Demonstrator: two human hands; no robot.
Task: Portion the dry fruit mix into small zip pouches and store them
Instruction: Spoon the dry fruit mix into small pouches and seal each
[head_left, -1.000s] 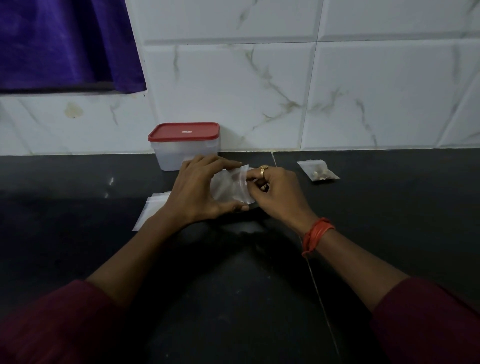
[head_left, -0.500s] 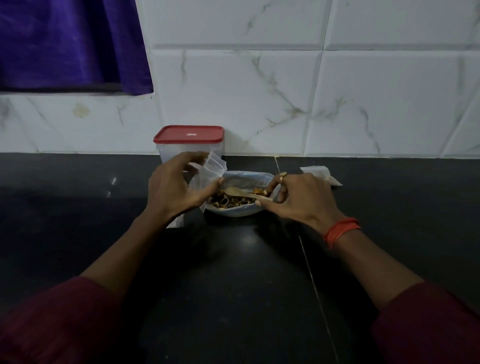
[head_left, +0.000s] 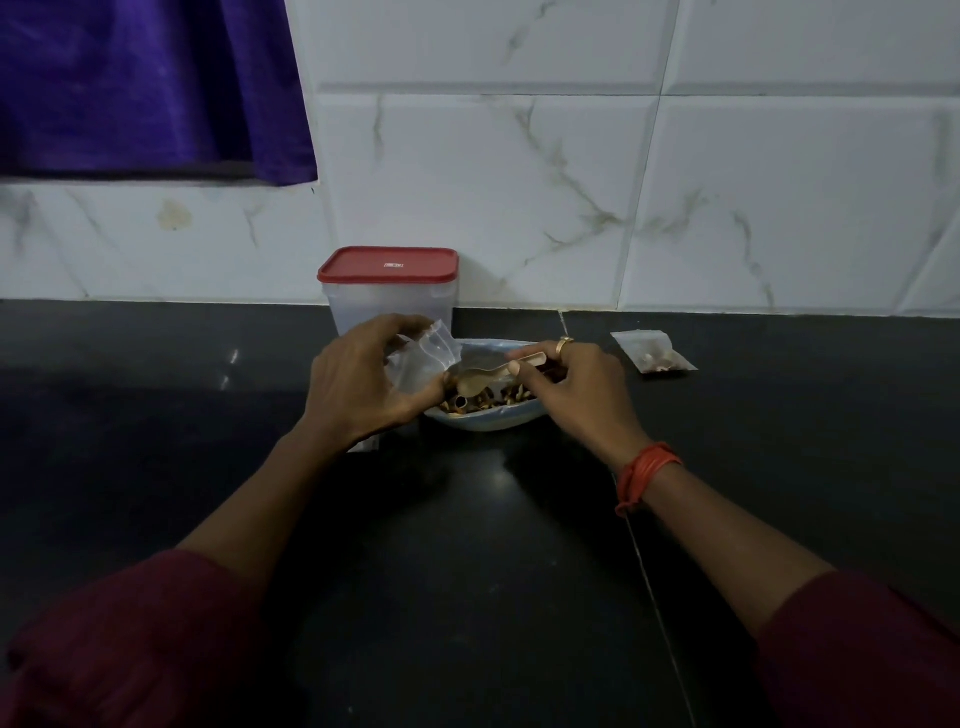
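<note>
My left hand (head_left: 363, 387) grips a small clear zip pouch (head_left: 423, 361), held upright just left of a pale bowl (head_left: 488, 420) of dry fruit mix (head_left: 483, 401). My right hand (head_left: 576, 392) pinches the handle of a light spoon (head_left: 480, 379). The spoon's scoop sits over the mix, right at the pouch's lower edge. A filled pouch (head_left: 655, 353) lies flat on the counter to the right of the bowl.
A clear plastic container with a red lid (head_left: 388, 288) stands against the tiled wall behind the bowl. A corner of more empty pouches (head_left: 363, 444) shows under my left wrist. The black counter (head_left: 467, 545) stretches toward me. Purple cloth (head_left: 145, 88) hangs upper left.
Both hands first held the pouch between them. My right hand then took the spoon from the bowl, and now its scoop has swung left up to the pouch.
</note>
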